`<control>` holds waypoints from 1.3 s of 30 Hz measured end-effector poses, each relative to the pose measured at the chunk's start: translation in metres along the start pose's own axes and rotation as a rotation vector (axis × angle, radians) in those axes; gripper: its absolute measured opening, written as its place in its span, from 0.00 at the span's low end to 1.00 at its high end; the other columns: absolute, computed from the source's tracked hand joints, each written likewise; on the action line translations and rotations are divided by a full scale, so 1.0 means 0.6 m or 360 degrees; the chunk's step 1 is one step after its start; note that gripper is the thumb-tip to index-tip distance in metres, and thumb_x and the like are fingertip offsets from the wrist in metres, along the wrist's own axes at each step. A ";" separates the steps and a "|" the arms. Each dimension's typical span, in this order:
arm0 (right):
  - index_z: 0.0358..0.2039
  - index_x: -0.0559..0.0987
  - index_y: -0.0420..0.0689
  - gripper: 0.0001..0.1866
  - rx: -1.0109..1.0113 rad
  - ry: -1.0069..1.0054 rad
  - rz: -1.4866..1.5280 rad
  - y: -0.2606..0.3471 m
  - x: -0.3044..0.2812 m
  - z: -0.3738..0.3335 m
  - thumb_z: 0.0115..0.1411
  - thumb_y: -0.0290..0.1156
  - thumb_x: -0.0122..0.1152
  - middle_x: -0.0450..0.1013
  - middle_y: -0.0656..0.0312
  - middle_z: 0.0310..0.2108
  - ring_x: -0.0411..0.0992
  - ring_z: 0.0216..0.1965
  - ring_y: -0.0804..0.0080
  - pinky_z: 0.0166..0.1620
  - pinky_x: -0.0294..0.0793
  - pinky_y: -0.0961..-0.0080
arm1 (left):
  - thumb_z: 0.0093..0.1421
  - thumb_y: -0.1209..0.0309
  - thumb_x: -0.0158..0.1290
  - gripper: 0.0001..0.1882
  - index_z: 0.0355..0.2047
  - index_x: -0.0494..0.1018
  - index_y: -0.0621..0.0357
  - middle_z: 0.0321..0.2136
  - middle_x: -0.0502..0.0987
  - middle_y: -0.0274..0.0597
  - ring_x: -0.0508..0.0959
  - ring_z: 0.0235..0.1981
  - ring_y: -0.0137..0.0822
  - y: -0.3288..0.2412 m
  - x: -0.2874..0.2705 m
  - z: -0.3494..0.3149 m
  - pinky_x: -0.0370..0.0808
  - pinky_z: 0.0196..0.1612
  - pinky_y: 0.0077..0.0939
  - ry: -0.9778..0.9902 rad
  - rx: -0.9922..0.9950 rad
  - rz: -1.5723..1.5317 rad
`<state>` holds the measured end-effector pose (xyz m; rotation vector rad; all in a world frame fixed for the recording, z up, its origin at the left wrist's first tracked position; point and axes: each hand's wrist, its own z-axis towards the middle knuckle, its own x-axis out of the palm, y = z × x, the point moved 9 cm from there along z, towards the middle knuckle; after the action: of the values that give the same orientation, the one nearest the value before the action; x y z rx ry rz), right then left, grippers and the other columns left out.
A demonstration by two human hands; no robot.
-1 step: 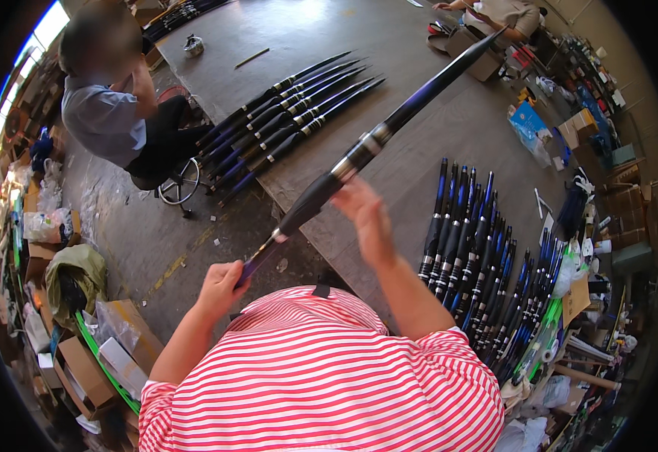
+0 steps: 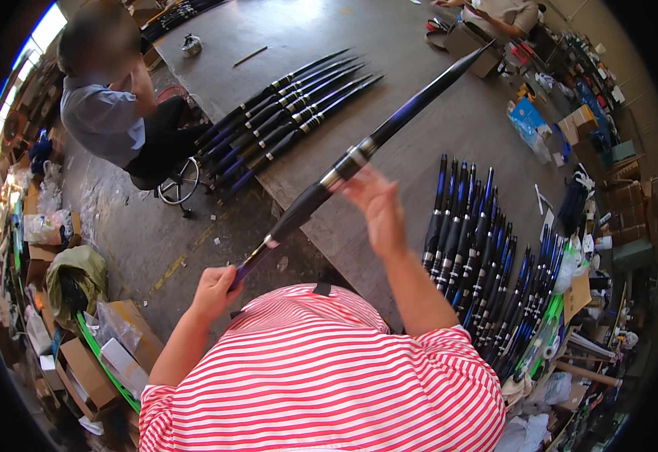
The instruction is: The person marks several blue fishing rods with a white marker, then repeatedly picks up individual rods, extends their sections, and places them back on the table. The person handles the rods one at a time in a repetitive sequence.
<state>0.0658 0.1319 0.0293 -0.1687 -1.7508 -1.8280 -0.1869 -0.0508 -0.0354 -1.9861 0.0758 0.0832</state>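
My left hand (image 2: pixel 214 292) is closed around the thin blue butt end of a dark fishing rod (image 2: pixel 310 205). The rod slants up and to the right across the table's corner, its pointed end at the far right. It has a black grip, silver fittings midway and a blue sheen further along. Beside the silver fittings is my right hand (image 2: pixel 380 215), slightly blurred, with fingers spread and not wrapped round the rod; whether a fingertip touches it I cannot tell.
Several rods (image 2: pixel 287 113) lie side by side on the grey table (image 2: pixel 412 143); more rods (image 2: pixel 468 226) are lined up to my right. A person (image 2: pixel 103 113) sits at the left, another (image 2: pixel 510 19) at the far right. Cardboard boxes (image 2: pixel 84 377) stand at lower left.
The rod has shifted slightly down and to the left, along with my left hand. My right hand has moved a little right, its fingers spreading beside the rod.
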 end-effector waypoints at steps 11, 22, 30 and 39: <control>0.44 0.65 0.31 0.28 0.0342 -0.0439 0.0404 -0.011 -0.136 0.011 0.63 0.46 0.31 0.68 0.45 0.41 0.68 0.45 0.58 0.51 0.65 0.66 | 0.59 0.54 0.43 0.25 0.12 0.68 0.59 0.07 0.62 0.26 0.58 0.11 0.19 0.146 -0.127 -0.157 0.52 0.15 0.17 0.0066 -0.0439 0.0204; 0.33 0.74 0.36 0.12 0.0472 -0.0100 0.0137 -0.032 -0.109 0.004 0.56 0.33 0.54 0.73 0.50 0.34 0.74 0.35 0.64 0.41 0.75 0.70 | 0.56 0.50 0.45 0.27 0.13 0.70 0.60 0.07 0.63 0.28 0.59 0.09 0.20 0.171 -0.177 -0.203 0.51 0.14 0.16 0.0043 -0.0535 0.0190; 0.28 0.75 0.38 0.15 0.0281 -0.0332 0.0041 0.010 -0.174 0.015 0.52 0.39 0.58 0.74 0.52 0.31 0.74 0.33 0.65 0.40 0.74 0.71 | 0.51 0.49 0.50 0.26 0.13 0.72 0.62 0.07 0.66 0.31 0.63 0.09 0.21 0.208 -0.261 -0.263 0.54 0.13 0.16 -0.0013 -0.0700 0.0059; 0.29 0.75 0.39 0.14 0.0284 -0.0324 0.0028 0.008 -0.173 0.014 0.51 0.39 0.59 0.74 0.52 0.31 0.74 0.33 0.65 0.39 0.75 0.71 | 0.49 0.46 0.52 0.28 0.10 0.70 0.61 0.05 0.63 0.30 0.60 0.05 0.21 0.206 -0.273 -0.274 0.51 0.09 0.15 -0.0060 -0.0688 0.0101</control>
<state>0.1501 0.1739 -0.0151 -0.3066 -2.0353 -1.6799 -0.3573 -0.2487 -0.0663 -2.4128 0.1031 0.1910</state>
